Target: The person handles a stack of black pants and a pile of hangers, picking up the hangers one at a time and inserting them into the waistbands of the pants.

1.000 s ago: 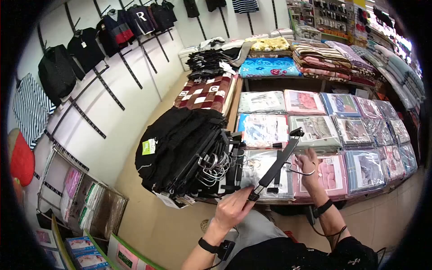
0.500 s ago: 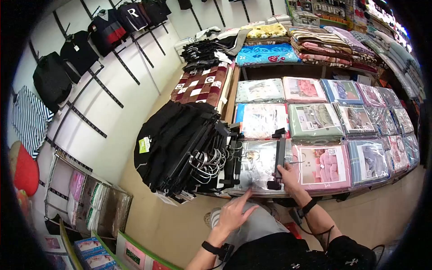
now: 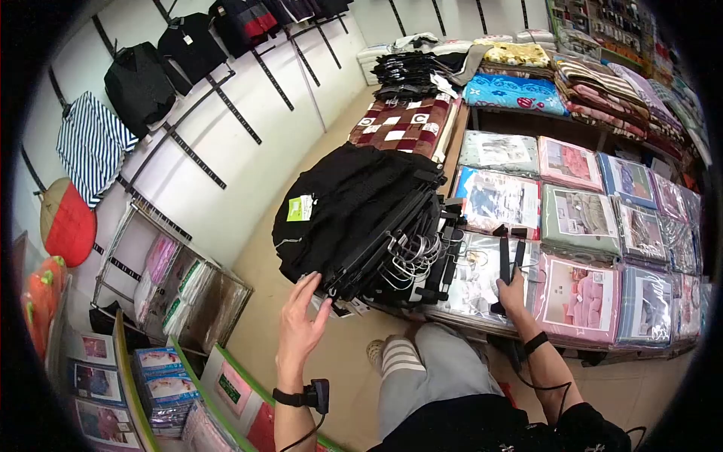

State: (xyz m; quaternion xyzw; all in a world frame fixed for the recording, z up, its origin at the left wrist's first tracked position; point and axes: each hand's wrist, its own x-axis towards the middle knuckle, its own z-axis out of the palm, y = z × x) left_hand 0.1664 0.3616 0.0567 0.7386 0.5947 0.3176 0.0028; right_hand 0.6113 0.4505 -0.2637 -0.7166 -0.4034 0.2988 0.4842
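My left hand (image 3: 303, 328) has its fingers spread, the fingertips right at the near edge of a pile of black garments (image 3: 354, 196). A yellow-green label (image 3: 299, 209) shows on the top garment. Along the pile's right side lie black clip hangers (image 3: 384, 241), their metal hooks (image 3: 413, 260) bunched together. My right hand (image 3: 512, 297) is closed around the lower part of a black clip hanger (image 3: 518, 256), over a clear-wrapped package (image 3: 473, 265). A second dark bar shows alongside it.
Rows of plastic-wrapped bedding packs (image 3: 578, 290) cover the display table on the right. Folded blankets (image 3: 516, 94) are stacked behind them. Clothes such as a striped shirt (image 3: 94, 147) hang on the left wall. A metal rack (image 3: 113, 260) and packaged goods (image 3: 162, 384) stand lower left.
My left hand has moved left, from in front of the table to the near edge of the garment pile. My right hand still grips the hanger. The view has turned left.
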